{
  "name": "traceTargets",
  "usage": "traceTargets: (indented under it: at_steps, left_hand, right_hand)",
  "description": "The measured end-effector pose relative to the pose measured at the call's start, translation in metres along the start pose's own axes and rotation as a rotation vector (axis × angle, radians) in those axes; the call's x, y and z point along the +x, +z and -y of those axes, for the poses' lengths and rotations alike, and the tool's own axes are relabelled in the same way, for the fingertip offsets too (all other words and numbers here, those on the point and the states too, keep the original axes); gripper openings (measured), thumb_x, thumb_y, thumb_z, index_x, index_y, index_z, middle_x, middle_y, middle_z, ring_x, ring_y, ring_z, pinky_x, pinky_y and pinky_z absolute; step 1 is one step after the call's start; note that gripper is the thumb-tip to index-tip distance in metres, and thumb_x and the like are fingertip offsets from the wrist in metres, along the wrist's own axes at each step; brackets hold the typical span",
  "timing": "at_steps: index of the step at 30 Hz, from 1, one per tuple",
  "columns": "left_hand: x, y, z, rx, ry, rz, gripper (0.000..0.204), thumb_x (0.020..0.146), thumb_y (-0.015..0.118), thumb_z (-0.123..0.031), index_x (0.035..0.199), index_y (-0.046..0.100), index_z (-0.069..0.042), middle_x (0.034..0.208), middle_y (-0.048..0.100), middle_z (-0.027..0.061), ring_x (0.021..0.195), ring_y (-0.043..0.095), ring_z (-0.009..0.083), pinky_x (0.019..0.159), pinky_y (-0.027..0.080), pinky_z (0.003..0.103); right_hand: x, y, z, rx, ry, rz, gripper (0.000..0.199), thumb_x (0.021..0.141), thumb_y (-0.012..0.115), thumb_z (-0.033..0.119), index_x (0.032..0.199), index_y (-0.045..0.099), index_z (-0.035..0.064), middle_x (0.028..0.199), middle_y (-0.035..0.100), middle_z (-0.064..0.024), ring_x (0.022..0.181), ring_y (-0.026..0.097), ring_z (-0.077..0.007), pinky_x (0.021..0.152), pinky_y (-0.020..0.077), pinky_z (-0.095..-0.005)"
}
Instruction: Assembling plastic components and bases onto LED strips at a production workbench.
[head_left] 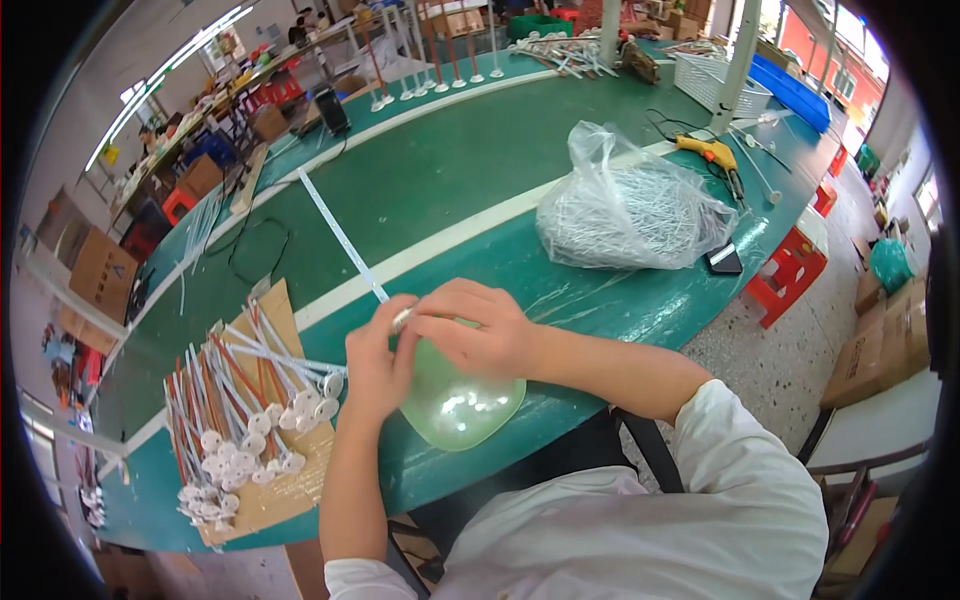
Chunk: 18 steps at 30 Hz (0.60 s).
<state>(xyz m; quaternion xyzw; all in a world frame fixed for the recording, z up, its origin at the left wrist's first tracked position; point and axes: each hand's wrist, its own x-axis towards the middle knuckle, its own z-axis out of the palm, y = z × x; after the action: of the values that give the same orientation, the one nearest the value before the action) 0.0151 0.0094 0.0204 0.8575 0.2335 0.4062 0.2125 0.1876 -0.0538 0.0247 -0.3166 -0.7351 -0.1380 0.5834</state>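
My left hand (378,355) and my right hand (480,325) meet at the near edge of the green table, fingers closed in pinches. Between their fingertips shows a small whitish piece (402,320), too blurred to name. Just below my hands is a rounded, translucent light-green balloon (465,400), its top hidden by my right hand. A long, narrow pale strip (338,232) with fine markings runs across the table to my left fingertips; whether I hold it is unclear. Left of my left forearm, white and brown sticks (235,375) with round white cup ends lie piled.
The pile lies on a cardboard sheet (285,310). To the right are a clear plastic bag (640,210) of thin white pieces, a phone (724,260) and a yellow glue gun (708,152). Upright sticks (440,60) line the far side. A red stool (790,270) stands right.
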Motion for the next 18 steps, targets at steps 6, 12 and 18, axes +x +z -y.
traceTargets:
  at_steps: [6, 12, 18]
  left_hand:
    - [-0.006, -0.001, 0.018, 0.027, -0.156, -0.021, 0.026, 0.081, 0.076, -0.01, 0.104, 0.067, -0.005, 0.082, 0.07, 0.0098, 0.073, 0.069, 0.0148, 0.064, 0.05, 0.027]
    - [-0.002, -0.002, 0.017, 0.04, -0.155, -0.012, 0.024, 0.079, 0.077, -0.012, 0.101, 0.069, -0.005, 0.082, 0.07, 0.0084, 0.072, 0.068, 0.0119, 0.065, 0.05, 0.025]
    - [-0.005, 0.0, 0.021, -0.111, -0.196, -0.084, 0.025, 0.08, 0.077, -0.01, 0.103, 0.067, -0.004, 0.079, 0.068, 0.0064, 0.066, 0.063, 0.0102, 0.061, 0.049, 0.025]
  right_hand:
    - [-0.011, -0.006, 0.01, 0.287, 0.036, 0.733, 0.021, 0.078, 0.073, 0.015, 0.096, 0.068, 0.0049, 0.094, 0.066, -0.0088, 0.086, 0.065, -0.03, 0.075, 0.0543, -0.0401]
    - [-0.007, -0.006, -0.005, 0.354, 0.194, 1.169, 0.014, 0.08, 0.068, 0.013, 0.09, 0.072, 0.0037, 0.092, 0.068, -0.0109, 0.092, 0.065, -0.0299, 0.079, 0.0524, -0.0407]
    - [-0.003, -0.007, -0.012, 0.471, 0.255, 0.972, 0.013, 0.082, 0.068, 0.01, 0.093, 0.069, 0.0032, 0.083, 0.067, -0.011, 0.078, 0.066, -0.0286, 0.071, 0.0526, -0.0376]
